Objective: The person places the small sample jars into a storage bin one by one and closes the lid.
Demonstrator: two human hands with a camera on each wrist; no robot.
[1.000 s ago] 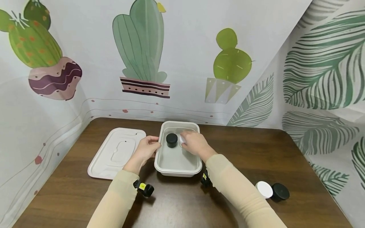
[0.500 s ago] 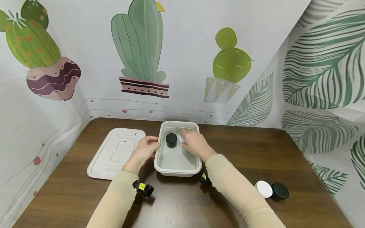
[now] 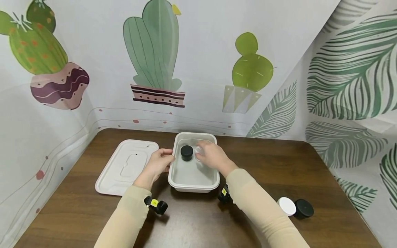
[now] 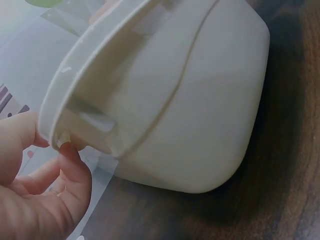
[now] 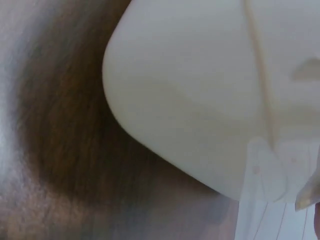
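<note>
A pale rectangular plastic container (image 3: pixel 194 177) stands on the table. At its left rim, my left hand (image 3: pixel 157 163) pinches the edge between thumb and fingers; the left wrist view shows the fingertips (image 4: pixel 70 155) under the lip. Inside, a small black-lidded jar (image 3: pixel 186 151) stands upright. To the right of it is a small white jar (image 3: pixel 199 151), partly covered by my right hand (image 3: pixel 214 155), which reaches over the right rim and grips it with thumb in front and fingers behind. In the right wrist view the container's outer wall (image 5: pixel 190 90) hides most of that hand.
A white lid (image 3: pixel 116 179) lies flat on the table left of the container. At the right, a white jar (image 3: pixel 287 206) and a black jar (image 3: pixel 304 208) stand side by side. A patterned cloth wall (image 3: pixel 204 69) rises behind the wooden table (image 3: pixel 198 224).
My right hand and forearm have shifted slightly right, showing more of the white jar under the fingers. My left hand keeps its pinch on the rim.
</note>
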